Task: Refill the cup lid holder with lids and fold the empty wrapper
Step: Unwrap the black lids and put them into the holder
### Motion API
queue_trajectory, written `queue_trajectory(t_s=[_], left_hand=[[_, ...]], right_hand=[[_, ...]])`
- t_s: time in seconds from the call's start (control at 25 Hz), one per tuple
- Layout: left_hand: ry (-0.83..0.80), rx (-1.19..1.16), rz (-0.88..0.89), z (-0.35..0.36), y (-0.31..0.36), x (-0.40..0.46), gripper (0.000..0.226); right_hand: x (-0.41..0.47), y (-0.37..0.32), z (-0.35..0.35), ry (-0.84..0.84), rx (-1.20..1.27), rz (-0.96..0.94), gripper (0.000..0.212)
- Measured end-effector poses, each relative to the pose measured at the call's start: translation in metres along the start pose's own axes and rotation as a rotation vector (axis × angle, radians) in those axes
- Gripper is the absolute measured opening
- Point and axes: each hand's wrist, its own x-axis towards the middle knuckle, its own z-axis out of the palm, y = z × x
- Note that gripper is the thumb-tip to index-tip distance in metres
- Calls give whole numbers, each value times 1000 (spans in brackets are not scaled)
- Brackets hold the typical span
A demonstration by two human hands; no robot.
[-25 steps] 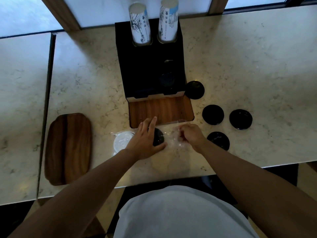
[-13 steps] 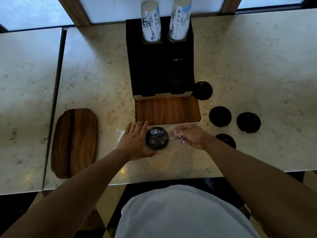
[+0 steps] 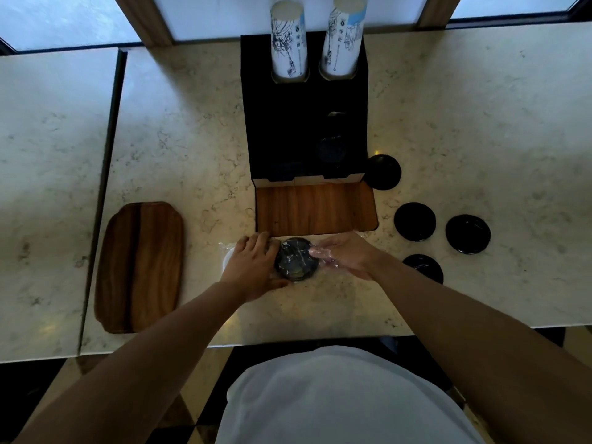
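Observation:
A clear plastic wrapper [image 3: 323, 243] lies on the counter in front of the holder, with a black lid [image 3: 296, 262] inside it. My left hand [image 3: 253, 267] grips the wrapper's left part, against the lid's left edge. My right hand [image 3: 347, 256] is inside the wrapper's right end, film over its fingers, fingertips on the lid's right rim. A white lid [image 3: 226, 261] peeks out beside my left hand. The black cup lid holder [image 3: 288, 129] with a wooden base [image 3: 315, 208] stands behind; a dark lid [image 3: 333, 150] sits in its right slot.
Several loose black lids [image 3: 414, 221] lie on the counter right of the holder. Two stacks of paper cups [image 3: 288, 43] stand in the holder's back. A wooden tray [image 3: 139, 267] lies at the left. The counter's front edge [image 3: 320, 339] is close to my body.
My right hand has gone from pinching the wrapper's right end to reaching into it, up to the black lid. My left hand stays on the wrapper's left part.

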Motion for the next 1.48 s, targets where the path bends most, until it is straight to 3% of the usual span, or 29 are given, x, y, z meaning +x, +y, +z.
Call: queue_trajectory(t_s=[0.2, 0.4, 0.64, 1.0, 1.32, 1.48], left_hand=[[-3, 28, -2, 0, 0, -1, 97], [15, 16, -9, -2, 2, -1, 91], [37, 4, -12, 0, 2, -1, 84], [24, 6, -34, 1, -1, 0, 87], [-54, -12, -84, -2, 1, 0, 121], [-110, -5, -98, -6, 3, 2, 130]], right_hand=[[3, -4, 6, 41, -229, -14, 37], [1, -8, 10, 81, -176, -5, 27], [1, -8, 6, 105, -125, -54, 38], [-9, -7, -46, 151, -261, -114, 25], [-21, -14, -90, 259, -131, -170, 15], [-21, -25, -106, 281, -39, -215, 28]])
